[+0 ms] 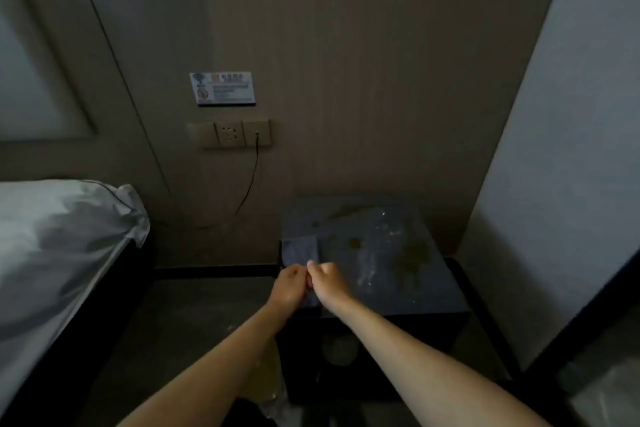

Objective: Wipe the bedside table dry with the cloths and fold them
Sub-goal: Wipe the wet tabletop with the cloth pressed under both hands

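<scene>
My left hand (290, 282) and right hand (323, 277) meet, both pinching the near edge of the grey cloth (300, 251) at the bench's (436, 291) nine o'clock corner. I should lift it evenly, then drag toward the wet smears (381, 246) at two o'clock.

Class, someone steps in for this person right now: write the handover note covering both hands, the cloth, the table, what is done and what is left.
Left hand and right hand: together at the table's front left edge, fingers closed on the near edge of the cloth.
Cloth: dark, lying flat on the left of the table; only one cloth is visible.
Done: cannot tell how much has been wiped.
Left: wet streaks and stains show across the middle and right of the top. Wipe those dry, then fold the cloth.
</scene>
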Available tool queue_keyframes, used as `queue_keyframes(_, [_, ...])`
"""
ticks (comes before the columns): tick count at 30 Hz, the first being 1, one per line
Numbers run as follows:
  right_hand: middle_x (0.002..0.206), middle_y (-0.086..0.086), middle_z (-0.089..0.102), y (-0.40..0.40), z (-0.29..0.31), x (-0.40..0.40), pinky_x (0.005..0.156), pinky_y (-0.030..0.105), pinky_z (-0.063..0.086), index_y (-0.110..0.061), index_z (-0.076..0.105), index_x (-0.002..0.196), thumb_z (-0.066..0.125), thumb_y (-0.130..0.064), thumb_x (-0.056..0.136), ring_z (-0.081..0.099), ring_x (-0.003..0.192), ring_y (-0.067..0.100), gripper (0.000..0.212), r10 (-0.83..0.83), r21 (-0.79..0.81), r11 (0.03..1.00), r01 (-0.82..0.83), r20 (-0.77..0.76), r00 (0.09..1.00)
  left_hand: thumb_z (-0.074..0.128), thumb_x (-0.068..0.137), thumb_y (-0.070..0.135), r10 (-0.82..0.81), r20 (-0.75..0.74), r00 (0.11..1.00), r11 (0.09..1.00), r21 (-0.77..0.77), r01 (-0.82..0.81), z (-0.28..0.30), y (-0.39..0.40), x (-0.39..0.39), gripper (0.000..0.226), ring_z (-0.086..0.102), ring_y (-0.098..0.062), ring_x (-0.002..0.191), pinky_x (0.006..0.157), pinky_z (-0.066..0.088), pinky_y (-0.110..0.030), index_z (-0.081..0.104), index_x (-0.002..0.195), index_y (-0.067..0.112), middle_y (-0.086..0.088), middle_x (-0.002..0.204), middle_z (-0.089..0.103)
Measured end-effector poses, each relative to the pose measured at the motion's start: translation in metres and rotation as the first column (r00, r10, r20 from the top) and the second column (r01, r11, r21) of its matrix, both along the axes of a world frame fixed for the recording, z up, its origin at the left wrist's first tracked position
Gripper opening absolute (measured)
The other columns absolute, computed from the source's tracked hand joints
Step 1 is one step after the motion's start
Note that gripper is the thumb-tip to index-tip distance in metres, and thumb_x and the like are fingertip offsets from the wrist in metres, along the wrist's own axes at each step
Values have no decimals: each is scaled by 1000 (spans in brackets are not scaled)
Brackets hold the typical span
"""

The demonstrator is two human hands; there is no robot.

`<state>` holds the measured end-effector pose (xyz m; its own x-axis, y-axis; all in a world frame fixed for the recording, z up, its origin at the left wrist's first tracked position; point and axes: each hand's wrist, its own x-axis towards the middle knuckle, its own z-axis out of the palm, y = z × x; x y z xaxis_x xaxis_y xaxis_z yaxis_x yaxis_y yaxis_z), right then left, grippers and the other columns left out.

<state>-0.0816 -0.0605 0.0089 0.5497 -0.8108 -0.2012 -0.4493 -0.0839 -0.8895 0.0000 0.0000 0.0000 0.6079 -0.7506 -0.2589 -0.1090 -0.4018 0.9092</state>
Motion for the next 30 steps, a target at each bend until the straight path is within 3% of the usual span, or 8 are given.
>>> queue_keyframes(2, [94, 10, 66, -4, -22, 13, 79, 35, 48, -14, 59, 83, 35, -32, 104, 62, 89, 23, 37, 70, -97, 991, -88, -177, 982, 45, 100, 26, -11, 310, 951, 996, 82, -16, -20, 0, 13, 24, 61, -19, 80, 74, 50, -38, 59, 84, 15, -2, 85, 64])
queue_keyframes(4, [129, 9, 54, -4, -45, 18, 98, 40, 44, -14, 57, 117, 32, -27, 103, 51, 118, 25, 31, 99, -211, 959, -188, -371, 924, 49, 97, 30, -51, 509, 859, 992, 127, -16, -41, 5, 21, 13, 59, -16, 95, 80, 52, -37, 58, 99, 22, 4, 102, 61])
queue_keyframes(7, [155, 6, 30, -6, -69, 25, 115, 38, 29, -14, 36, 147, 36, -26, 104, 30, 142, 25, 45, 118, -371, 858, -354, -528, 841, 51, 96, 27, -143, 697, 703, 987, 154, 48, -70, 3, 29, 34, 51, -17, 123, 93, 46, -30, 53, 130, 22, 3, 132, 54])
queue_keyframes(10, [167, 7, -1, -7, -88, 34, 124, 37, 3, -11, 9, 158, 24, -27, 109, -3, 153, 21, 55, 165, -372, 805, -463, -609, 776, 25, 102, 38, -307, 731, 610, 940, 334, 72, -91, 5, 35, 57, 21, -19, 150, 116, 31, -34, 26, 155, 17, 1, 162, 24])
queue_keyframes(12, [166, 8, -10, -3, -100, 38, 123, 37, -5, -9, -1, 158, 18, -27, 109, -12, 152, 20, 55, 173, -362, 793, -491, -638, 750, 0, 94, 45, -395, 751, 529, 905, 416, 86, -106, 8, 35, 67, 5, -20, 152, 121, 25, -41, 6, 155, 17, 1, 162, 2])
queue_keyframes(14, [165, 7, -16, 1, -109, 39, 123, 36, -9, -9, -6, 157, 14, -28, 109, -16, 151, 19, 55, 164, -359, 810, -464, -621, 767, -6, 91, 45, -427, 755, 498, 889, 450, 79, -115, 9, 36, 66, -4, -20, 151, 122, 20, -43, -4, 152, 21, 2, 160, -8])
queue_keyframes(23, [164, 5, -17, -12, -108, 15, 124, 43, -5, -13, -9, 156, 12, -31, 108, -18, 150, 18, 56, 150, -400, 744, -535, -680, 717, 6, 105, 35, -442, 770, 461, 849, 524, -62, -116, -2, 11, 57, -19, -19, 149, 119, -8, -43, -12, 156, 17, -1, 162, -19])
queue_keyframes(30, [165, 4, -14, -51, -102, -39, 122, 39, -10, -14, -8, 157, 14, -30, 109, -15, 152, 17, 55, 75, -408, 769, -491, -706, 704, 14, 107, 38, -568, 704, 426, 773, 634, -17, -103, -48, -44, 64, -27, -21, 147, 121, -12, -47, -22, 153, 13, -4, 160, -30])
